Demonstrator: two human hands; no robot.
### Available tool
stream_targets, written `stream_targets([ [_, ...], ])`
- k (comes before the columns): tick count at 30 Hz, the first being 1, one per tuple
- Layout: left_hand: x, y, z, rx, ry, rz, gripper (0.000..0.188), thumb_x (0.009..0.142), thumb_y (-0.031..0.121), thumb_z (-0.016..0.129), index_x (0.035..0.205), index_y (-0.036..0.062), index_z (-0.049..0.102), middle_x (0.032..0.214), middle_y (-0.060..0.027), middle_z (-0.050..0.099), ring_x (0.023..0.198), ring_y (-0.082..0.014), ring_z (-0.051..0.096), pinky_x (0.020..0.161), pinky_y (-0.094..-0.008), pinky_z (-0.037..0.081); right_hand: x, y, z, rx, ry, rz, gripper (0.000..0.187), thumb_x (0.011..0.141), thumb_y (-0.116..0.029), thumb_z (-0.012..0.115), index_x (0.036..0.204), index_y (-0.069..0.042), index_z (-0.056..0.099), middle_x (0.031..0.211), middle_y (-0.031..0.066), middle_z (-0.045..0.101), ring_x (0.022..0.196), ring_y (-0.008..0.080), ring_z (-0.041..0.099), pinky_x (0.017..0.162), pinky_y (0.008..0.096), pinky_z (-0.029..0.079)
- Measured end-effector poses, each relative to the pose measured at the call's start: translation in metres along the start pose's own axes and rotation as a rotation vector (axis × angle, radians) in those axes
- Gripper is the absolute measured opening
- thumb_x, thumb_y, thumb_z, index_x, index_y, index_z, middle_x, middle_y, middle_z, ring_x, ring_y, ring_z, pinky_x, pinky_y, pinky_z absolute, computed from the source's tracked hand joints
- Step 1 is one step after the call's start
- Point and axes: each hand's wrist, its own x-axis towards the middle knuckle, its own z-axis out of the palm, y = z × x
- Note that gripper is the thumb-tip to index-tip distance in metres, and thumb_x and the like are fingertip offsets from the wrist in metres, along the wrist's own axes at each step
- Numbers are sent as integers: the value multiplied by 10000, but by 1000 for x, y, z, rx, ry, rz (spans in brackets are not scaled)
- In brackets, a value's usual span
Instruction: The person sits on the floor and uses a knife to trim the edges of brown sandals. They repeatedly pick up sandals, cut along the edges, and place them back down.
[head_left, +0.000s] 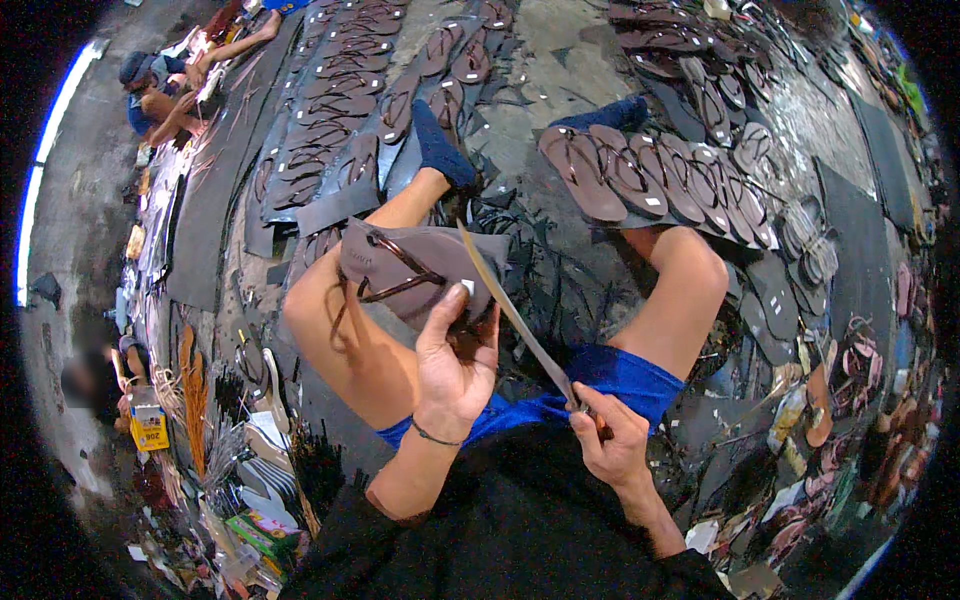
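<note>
My left hand point(455, 365) grips a grey-brown flip-flop point(425, 265) by one end, thumb on top beside a small white sticker. Dark glossy straps cross the flip-flop, and its sole has uneven, untrimmed edges. In my right hand point(610, 435), closed round the handle, is a long curved knife point(520, 325). The blade slants up and left, its tip by the flip-flop's right edge; whether it touches cannot be made out. Both hands are above my lap, between my bent knees.
Finished-looking flip-flops point(585, 175) stand in a row beyond my right knee. More rows of flip-flops point(340, 85) lie at the far left on dark sheets. Dark rubber scraps point(530, 230) litter the floor between my legs. Another person point(165, 95) sits at the upper left.
</note>
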Motion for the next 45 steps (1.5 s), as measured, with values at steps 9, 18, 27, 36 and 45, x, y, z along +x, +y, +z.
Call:
stream_targets([
  [9, -23, 8, -38, 177, -7, -47, 228, 900, 75, 575, 1119, 12, 576, 1080, -94, 648, 1000, -203, 634, 894, -342, 550, 7, -18, -8, -145, -86, 35, 302, 827, -185, 704, 1101, -65, 664, 684, 91, 615, 507, 194, 561, 490, 300, 474],
  [18, -53, 21, -107, 361, 35, 4, 315, 916, 121, 559, 1219, 62, 502, 1123, -68, 626, 1007, -174, 611, 837, -321, 516, 49, -26, 56, 45, -240, 7, 286, 859, -266, 662, 1080, -86, 666, 752, 141, 642, 627, 288, 630, 570, 365, 515],
  [27, -42, 31, -53, 167, 226, 228, 252, 896, 345, 617, 1076, 170, 599, 1037, 27, 656, 912, -124, 634, 672, -250, 540, 10, -27, 47, -89, -135, -107, 303, 835, -239, 688, 1097, -90, 661, 734, 96, 629, 574, 246, 603, 515, 349, 498],
  [36, -48, 31, -80, 183, 201, 131, 245, 918, 309, 574, 1023, 89, 598, 851, -25, 677, 676, -129, 664, 521, -237, 575, 43, -34, 78, -67, -240, -56, 277, 851, -229, 667, 1090, -88, 660, 698, 112, 623, 561, 267, 607, 509, 372, 491],
  [45, -51, 30, -71, 137, 234, 100, 231, 916, 296, 598, 1025, 94, 606, 839, -32, 678, 680, -123, 666, 530, -241, 586, 101, -3, 149, -138, -71, -191, 337, 847, -242, 649, 1175, -172, 631, 794, 59, 620, 699, 237, 629, 586, 359, 505],
])
